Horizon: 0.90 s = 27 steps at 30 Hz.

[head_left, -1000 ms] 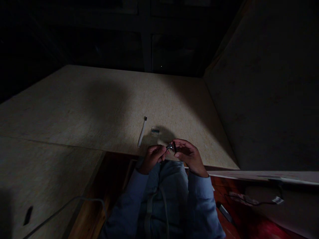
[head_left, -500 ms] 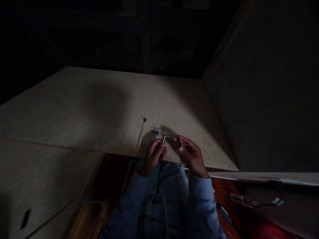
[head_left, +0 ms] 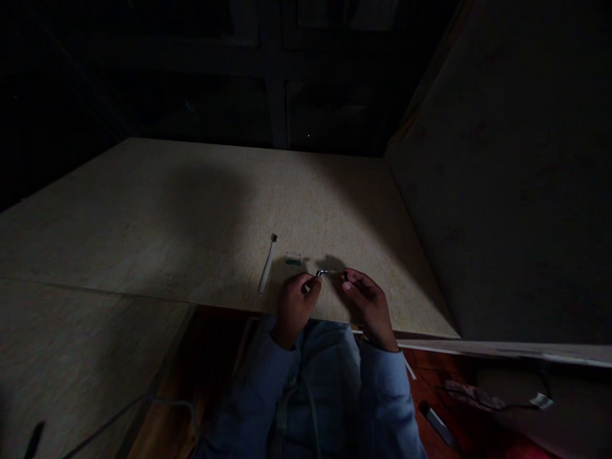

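My left hand (head_left: 297,305) is closed around a silver razor handle (head_left: 320,273); only its shiny bent neck shows past the fingers, pointing right. Between the thumb and fingertips of my right hand (head_left: 369,303) is a small dark piece that looks like a razor cartridge (head_left: 346,276), mostly covered by the fingers. The neck's tip and the cartridge are close together, with a small gap apparently between them. Just beyond my left hand, a small clear case with a dark green insert (head_left: 293,260) lies on the table.
A white toothbrush (head_left: 268,264) with a dark head lies left of the case. The pale table (head_left: 229,210) meets a dark wall (head_left: 507,191) on the right. A grey cable (head_left: 119,411) runs at lower left. A dark, pale-sided object (head_left: 437,424) lies low on the right.
My left hand has turned, bringing the handle's neck nearer to level and closer to the right hand. The right-hand fingers now cover more of the dark piece. The view has shifted slightly.
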Available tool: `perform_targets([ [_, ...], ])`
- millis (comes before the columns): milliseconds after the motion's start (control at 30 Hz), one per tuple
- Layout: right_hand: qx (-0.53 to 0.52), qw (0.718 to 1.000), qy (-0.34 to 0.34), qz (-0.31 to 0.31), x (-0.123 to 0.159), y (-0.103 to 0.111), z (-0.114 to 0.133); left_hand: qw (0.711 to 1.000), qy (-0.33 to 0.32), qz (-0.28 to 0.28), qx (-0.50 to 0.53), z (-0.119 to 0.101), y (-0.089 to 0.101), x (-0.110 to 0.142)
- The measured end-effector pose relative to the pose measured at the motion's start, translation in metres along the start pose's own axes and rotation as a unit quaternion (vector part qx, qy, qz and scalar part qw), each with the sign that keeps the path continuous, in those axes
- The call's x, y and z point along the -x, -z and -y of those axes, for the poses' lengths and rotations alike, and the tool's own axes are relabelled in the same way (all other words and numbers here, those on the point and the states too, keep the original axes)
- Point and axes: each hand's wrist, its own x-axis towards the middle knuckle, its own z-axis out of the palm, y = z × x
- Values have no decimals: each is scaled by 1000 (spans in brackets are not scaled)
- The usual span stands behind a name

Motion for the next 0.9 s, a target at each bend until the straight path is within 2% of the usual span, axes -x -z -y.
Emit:
perform_targets([
  [133, 13, 1000, -8, 4, -1, 1, 1, 983, -14, -16, -182, -8, -3, -11],
  [400, 15, 1000, -8, 15, -2, 5, -2, 947, 62, 39, -312, -19, -8, -22],
  [500, 4, 1000, -10, 18, -3, 5, -4, 946, 62, 38, -315, -15, -8, -23],
  [667, -14, 999, -15, 26, -3, 6, -5, 962, 37, 25, -269, -6, -9, -22],
  [800, -15, 1000, -9, 21, -3, 6, -6, 981, 5, -8, -194, -2, -5, -18],
  [900, -13, 1000, -11, 14, -2, 5, -5, 986, -5, -51, -156, 4, 8, -15],
])
